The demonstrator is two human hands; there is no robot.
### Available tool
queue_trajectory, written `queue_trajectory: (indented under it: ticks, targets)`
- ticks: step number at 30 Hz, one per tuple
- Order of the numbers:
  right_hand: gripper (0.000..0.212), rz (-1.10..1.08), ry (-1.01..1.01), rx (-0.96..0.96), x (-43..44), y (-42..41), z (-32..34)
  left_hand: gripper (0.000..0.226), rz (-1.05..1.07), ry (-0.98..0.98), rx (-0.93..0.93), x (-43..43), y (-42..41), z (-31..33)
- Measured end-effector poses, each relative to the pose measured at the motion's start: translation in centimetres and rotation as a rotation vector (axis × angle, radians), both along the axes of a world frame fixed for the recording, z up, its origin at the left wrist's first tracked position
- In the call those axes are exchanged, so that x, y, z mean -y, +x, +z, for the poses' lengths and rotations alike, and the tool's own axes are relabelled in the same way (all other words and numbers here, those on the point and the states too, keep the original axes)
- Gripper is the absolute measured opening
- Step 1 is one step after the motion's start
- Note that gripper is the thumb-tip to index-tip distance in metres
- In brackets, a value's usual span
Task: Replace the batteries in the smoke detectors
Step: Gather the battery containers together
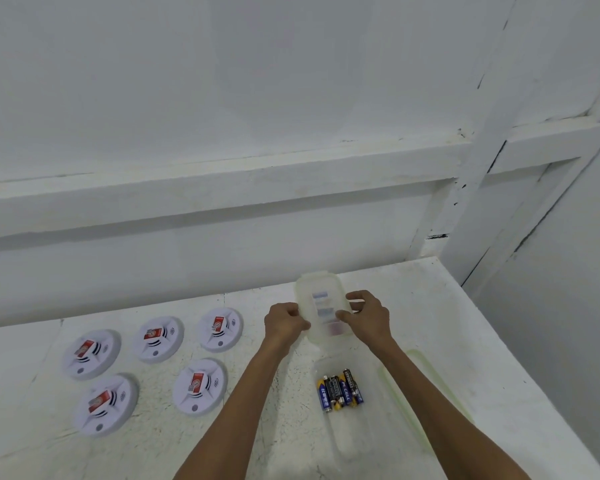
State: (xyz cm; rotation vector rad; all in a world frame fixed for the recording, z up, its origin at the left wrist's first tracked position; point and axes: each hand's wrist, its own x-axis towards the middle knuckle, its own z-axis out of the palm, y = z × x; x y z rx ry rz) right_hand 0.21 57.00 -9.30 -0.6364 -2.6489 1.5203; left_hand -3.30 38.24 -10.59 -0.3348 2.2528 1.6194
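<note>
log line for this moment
left hand + right hand: grip clear container | batteries: in open tub | smoke detectors: five, on table

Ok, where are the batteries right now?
Head view, right of centre: the batteries lie in an open clear tub, nearer than the clear box the left hand and right hand hold.

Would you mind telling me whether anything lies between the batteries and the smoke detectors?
No object does: bare table lies between the batteries, in their open clear box, and the nearest smoke detector. Only the person's left forearm crosses above that stretch, since the left hand and right hand both grip a translucent container farther back.
</note>
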Motion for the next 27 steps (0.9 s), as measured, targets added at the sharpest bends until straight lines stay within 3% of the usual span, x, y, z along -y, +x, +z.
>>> queue_trajectory:
  ticks: [6, 10, 12, 15, 19, 27]
  targets:
    - [0.04, 0.026, -0.081, -0.011, -0.6, 0.3, -0.1, 0.054, 0.014, 0.181, 0.143, 0.8, -1.0, 0.4]
    - [0.071, 0.386, -0.043, 0.075, -3.3, 0.8, 0.0, 0.094, -0.254, 0.134, 0.086, 1.1, -1.6, 2.4]
    - [0.089, 0.513, -0.016, 0.113, -4.1, 1.1, 0.0, 0.103, -0.369, 0.05, 0.068, 0.7, -2.4, 2.8]
    - [0.104, 0.564, 0.121, 0.071, -4.4, 1.2, -0.6, 0.092, -0.403, -0.12, 0.013, 0.1, -3.6, 2.5]
    - [0.103, 0.604, 0.292, -0.002, -4.5, 1.0, -1.1, 0.087, -0.44, -0.257, -0.092, -0.2, -5.2, 1.9]
    - [0.094, 0.679, 0.525, -0.112, -4.7, 0.8, -1.5, 0.055, -0.368, 0.018, 0.082, 0.4, -7.0, 0.9]
